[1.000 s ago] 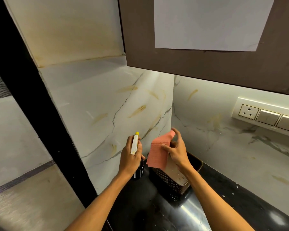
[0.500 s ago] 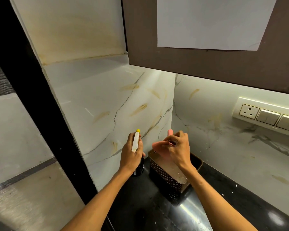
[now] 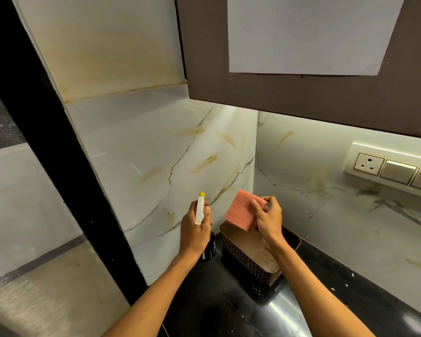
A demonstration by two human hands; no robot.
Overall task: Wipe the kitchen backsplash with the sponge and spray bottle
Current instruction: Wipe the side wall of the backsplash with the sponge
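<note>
At the bench corner, your left hand is clamped round the upright spray bottle, nozzle toward the stained backsplash just beyond; your right hand pinches the pink sponge to its right.

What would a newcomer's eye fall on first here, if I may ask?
The pink sponge, held up by the right hand near the corner, stands out against the pale backsplash. Left of it, the left hand grips a spray bottle with a yellow tip. Brownish streaks mark the backsplash above.
</note>
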